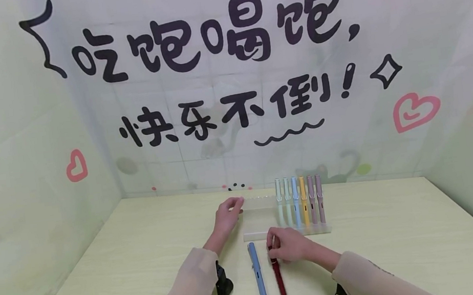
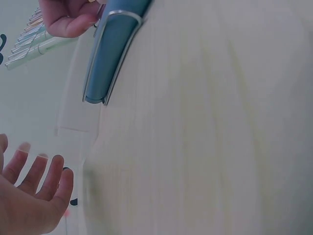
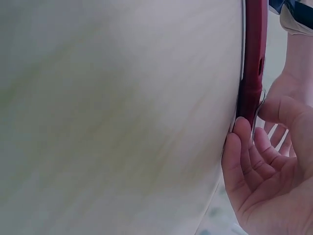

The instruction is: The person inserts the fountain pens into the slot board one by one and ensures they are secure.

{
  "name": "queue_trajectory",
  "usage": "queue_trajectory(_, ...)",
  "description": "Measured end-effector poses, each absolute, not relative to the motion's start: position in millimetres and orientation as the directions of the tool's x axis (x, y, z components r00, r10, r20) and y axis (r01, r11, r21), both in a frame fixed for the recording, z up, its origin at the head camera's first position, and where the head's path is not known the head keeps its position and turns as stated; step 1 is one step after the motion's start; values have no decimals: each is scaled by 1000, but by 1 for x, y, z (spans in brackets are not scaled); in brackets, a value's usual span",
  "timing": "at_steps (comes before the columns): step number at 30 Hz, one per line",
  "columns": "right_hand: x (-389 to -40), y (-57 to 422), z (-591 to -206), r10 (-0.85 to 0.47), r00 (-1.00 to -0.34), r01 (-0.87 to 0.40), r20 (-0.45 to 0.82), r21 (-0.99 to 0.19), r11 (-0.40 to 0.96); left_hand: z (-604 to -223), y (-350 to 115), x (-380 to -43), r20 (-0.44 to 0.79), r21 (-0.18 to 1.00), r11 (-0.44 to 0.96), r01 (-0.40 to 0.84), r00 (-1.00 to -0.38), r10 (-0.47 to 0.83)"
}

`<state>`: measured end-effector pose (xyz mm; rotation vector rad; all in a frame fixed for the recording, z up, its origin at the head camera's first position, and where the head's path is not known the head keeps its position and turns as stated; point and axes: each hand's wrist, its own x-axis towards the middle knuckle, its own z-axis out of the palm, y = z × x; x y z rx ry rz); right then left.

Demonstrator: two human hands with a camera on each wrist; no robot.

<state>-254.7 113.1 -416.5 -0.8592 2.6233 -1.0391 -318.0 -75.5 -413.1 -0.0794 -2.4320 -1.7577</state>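
My left hand [image 1: 227,215] holds the left end of a clear pen stand [image 1: 260,219], its fingertips at the upper corner. In the left wrist view, a couple of these fingertips show through the clear plastic. My right hand [image 1: 290,244] pinches a dark red pen [image 1: 281,282] by its clip end, in front of the stand. Thumb and fingers lie around that end in the right wrist view, with the red pen [image 3: 255,54] reaching away from them. Left of it, a blue pen [image 1: 258,275] lies on the table, untouched.
Several pens stand side by side in the right half of the stand: pale green, light blue, an orange one [image 1: 303,200] and mauve. Behind the pale wooden table [image 1: 175,224] hangs a printed backdrop [image 1: 221,164]. Each wrist wears a black camera [image 1: 223,282].
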Motion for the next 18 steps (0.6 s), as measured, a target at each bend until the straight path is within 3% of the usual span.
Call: queue_trajectory(18,-254,111,-411,-587,-809,-466,9,-618,633,-414,-75,-318,138,938,324,120,-990,-34)
